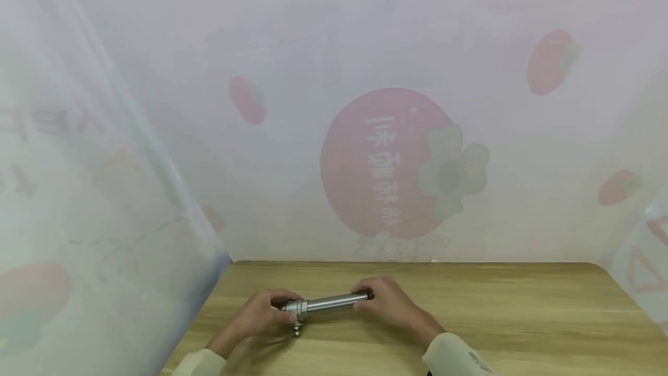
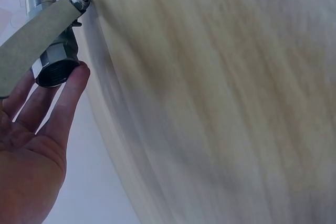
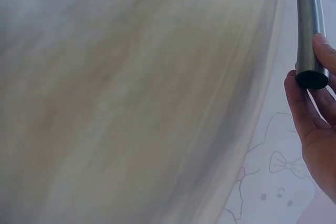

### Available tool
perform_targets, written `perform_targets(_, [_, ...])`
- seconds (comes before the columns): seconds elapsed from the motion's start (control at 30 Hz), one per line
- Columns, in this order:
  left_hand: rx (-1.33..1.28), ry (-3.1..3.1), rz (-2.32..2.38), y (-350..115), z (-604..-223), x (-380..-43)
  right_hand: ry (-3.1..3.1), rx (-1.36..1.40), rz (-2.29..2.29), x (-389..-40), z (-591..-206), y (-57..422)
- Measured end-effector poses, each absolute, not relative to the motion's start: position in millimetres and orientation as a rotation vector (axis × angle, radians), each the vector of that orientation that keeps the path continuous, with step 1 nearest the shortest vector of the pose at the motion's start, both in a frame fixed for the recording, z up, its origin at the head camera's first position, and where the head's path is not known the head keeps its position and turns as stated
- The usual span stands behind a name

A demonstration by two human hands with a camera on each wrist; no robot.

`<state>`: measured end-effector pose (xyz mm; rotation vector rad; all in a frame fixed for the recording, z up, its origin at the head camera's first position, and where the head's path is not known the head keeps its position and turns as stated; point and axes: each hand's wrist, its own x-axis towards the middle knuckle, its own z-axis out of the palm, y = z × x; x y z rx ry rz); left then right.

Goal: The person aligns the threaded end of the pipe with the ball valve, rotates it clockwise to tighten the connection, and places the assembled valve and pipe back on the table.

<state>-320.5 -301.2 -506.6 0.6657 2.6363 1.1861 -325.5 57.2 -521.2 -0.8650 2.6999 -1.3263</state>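
A metal ball valve (image 1: 296,307) is joined to one end of a straight steel pipe (image 1: 334,303), and the two are held up over the table, lying nearly level. My left hand (image 1: 265,310) grips the valve at its free end. In the left wrist view the fingertips sit by the valve's open threaded mouth (image 2: 55,74), and its flat lever (image 2: 32,45) slants across the body from a nut. Thumb and fingers of my right hand (image 1: 390,302) hold the pipe's other end. The right wrist view shows the dark round pipe end (image 3: 312,80) between them.
A wood-grain table (image 1: 496,306) lies beneath both hands. Behind it hangs a pale sheet (image 1: 282,190) printed with red fruit, and another printed sheet (image 1: 94,237) slopes along the left side. The table's back edge meets the rear sheet.
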Motion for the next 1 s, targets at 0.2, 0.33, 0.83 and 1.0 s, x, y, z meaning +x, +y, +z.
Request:
perform_targets(0.2, [0.615, 2.647, 1.135, -309.3, -503.7, -322.2, 2.668, -0.860, -1.355, -326.6, -523.2, 47.6])
perform_targets(0.33, [0.579, 2.631, 1.133, -312.4, -500.8, -322.4, 2.669, -0.867, -1.345, -326.5, -526.2, 43.9])
perform_targets(0.83, [0.553, 2.644, 1.107, -315.3, -502.0, -326.4, 2.657, -0.835, -1.326, -330.9, -529.6, 38.0])
perform_targets(1.0, [0.584, 2.645, 1.088, -314.3, -503.3, -329.3, 2.640, -0.829, -1.315, -331.3, -527.8, 38.2])
